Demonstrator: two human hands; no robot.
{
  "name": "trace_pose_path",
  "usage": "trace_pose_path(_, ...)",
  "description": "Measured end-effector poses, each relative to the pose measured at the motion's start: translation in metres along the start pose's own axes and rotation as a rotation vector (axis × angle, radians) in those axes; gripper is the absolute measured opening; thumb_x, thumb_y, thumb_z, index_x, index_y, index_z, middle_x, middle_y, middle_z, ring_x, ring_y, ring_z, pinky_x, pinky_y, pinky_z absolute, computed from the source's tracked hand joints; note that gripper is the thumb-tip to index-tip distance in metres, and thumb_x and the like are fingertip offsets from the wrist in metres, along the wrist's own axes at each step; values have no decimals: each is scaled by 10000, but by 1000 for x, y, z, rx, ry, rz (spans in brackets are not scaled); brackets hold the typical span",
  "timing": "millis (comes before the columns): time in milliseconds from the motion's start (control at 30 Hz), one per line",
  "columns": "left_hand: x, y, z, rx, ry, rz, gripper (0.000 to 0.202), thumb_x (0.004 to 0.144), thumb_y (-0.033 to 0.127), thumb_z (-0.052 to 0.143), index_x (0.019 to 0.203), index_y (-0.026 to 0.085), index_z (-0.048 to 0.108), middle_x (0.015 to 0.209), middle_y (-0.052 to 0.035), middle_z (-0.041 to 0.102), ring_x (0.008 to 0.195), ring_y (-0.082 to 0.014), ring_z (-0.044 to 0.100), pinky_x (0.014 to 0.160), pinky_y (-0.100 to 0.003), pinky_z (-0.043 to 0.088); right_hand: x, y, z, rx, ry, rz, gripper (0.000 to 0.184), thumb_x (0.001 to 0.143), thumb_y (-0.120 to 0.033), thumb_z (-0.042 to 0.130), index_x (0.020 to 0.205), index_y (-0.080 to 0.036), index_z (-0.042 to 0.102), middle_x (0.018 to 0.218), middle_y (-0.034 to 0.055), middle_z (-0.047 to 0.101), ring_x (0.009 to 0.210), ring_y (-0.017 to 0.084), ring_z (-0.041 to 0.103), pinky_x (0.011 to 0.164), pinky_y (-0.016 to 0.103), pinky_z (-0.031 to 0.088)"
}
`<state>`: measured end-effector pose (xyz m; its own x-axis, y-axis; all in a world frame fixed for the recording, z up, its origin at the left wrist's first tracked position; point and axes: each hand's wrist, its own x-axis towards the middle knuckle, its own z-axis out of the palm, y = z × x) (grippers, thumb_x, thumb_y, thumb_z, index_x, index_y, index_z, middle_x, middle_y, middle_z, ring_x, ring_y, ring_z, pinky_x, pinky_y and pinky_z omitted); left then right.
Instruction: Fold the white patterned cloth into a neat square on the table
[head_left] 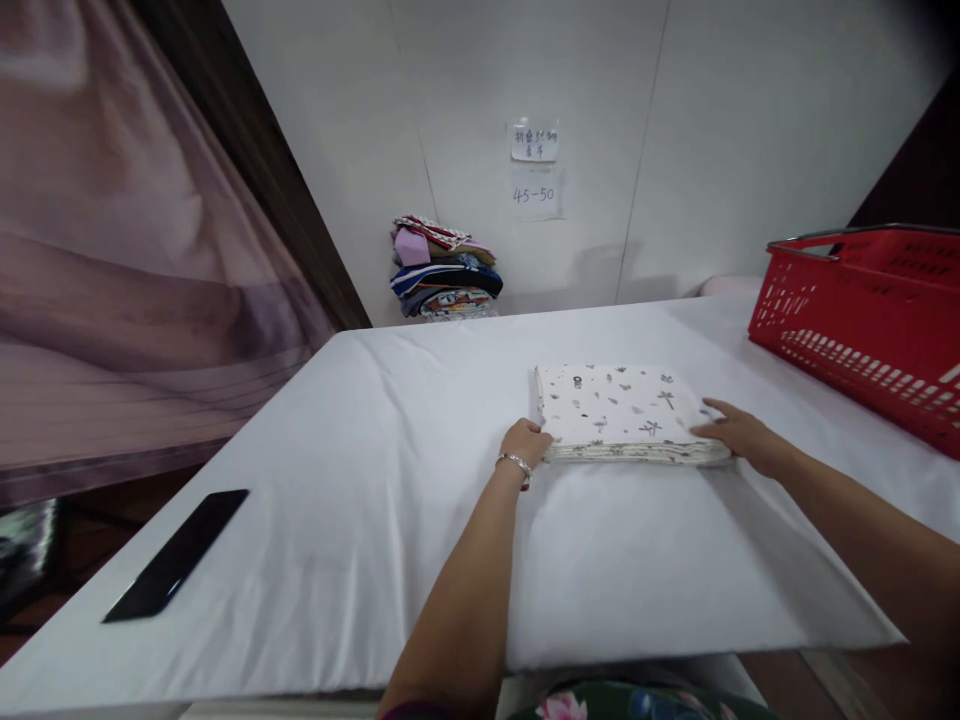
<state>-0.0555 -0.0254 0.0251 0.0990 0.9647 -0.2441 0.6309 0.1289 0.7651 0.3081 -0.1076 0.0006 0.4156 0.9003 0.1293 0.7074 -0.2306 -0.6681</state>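
A folded white cloth point(611, 405) printed with small palm trees and leaves lies flat on the white-covered table, its stacked layers showing along the near edge. My left hand point(527, 443), with a silver bracelet at the wrist, is closed on its near left corner. At the right side, my right hand point(739, 433) grips the cloth's edge, thumb on top and the other fingers partly hidden at the side.
A red plastic basket point(862, 320) stands at the table's right. On the left lies a flat black object point(178, 555) like a phone. Several folded fabrics point(448, 270) are piled behind the far edge, below paper signs point(537, 195). A pinkish curtain point(135, 260) hangs at left.
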Motion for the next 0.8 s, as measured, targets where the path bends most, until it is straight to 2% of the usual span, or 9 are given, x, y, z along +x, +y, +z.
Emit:
trace_pose_path(100, 1, -2, 5, 0, -17, 6, 240, 619, 270, 599, 843, 189, 576, 811, -44, 669, 684, -170, 592, 573, -246, 394, 2, 2, -2, -62, -97, 143, 686, 649, -506, 599, 1252, -198, 493, 837, 116, 676, 630, 255, 642, 516, 361, 512)
trace_pose_path(167, 2, -2, 5, -3, -17, 9, 239, 619, 261, 600, 844, 184, 575, 793, -46, 667, 680, -170, 592, 567, -244, 392, 4, -1, -4, -161, -115, 111, 704, 661, -477, 584, 1279, -163, 462, 836, 115, 672, 687, 271, 644, 576, 381, 520)
trace_pose_path(267, 2, -2, 3, 7, -16, 8, 227, 634, 252, 585, 852, 194, 571, 803, -43, 666, 685, -175, 593, 558, -247, 392, 7, -12, -3, -366, -75, -30, 706, 670, -419, 573, 1311, -169, 416, 985, 125, 655, 848, 313, 627, 711, 434, 509)
trace_pose_path(367, 0, -1, 3, 33, -19, 2, 212, 643, 250, 580, 849, 203, 563, 831, -41, 663, 692, -177, 590, 563, -250, 397, 8, -34, 6, -438, -10, -282, 608, 728, -389, 513, 1301, -207, 422, 1235, 113, 537, 1108, 327, 503, 882, 449, 443)
trace_pose_path(433, 0, -2, 4, 39, -32, -2, 207, 655, 255, 578, 855, 208, 556, 838, -31, 661, 686, -169, 586, 571, -247, 401, 7, -57, 18, -400, -32, -413, 540, 775, -394, 465, 1289, -232, 432, 1305, 80, 479, 1205, 291, 417, 972, 430, 380)
trace_pose_path(500, 1, -3, 5, 47, -41, -3, 202, 672, 260, 569, 868, 213, 549, 844, -17, 659, 684, -159, 582, 583, -243, 406, 7, -83, 35, -353, -109, -483, 511, 814, -415, 415, 1292, -235, 425, 1344, 64, 438, 1237, 267, 382, 997, 425, 356)
trace_pose_path(633, 1, -5, 6, 101, -39, 31, 172, 686, 256, 552, 851, 210, 545, 850, -10, 655, 741, -159, 583, 614, -237, 404, 18, -134, 72, -332, -266, -595, 525, 849, -400, 356, 1317, -165, 398, 1392, 92, 367, 1290, 250, 295, 1046, 417, 281)
trace_pose_path(800, -2, -4, 5, 136, -54, 70, 153, 691, 277, 538, 830, 215, 526, 831, -3, 647, 746, -161, 574, 595, -235, 389, 33, -174, 121, -360, -302, -696, 498, 853, -297, 331, 1316, -123, 384, 1396, 125, 352, 1307, 241, 257, 1039, 428, 264)
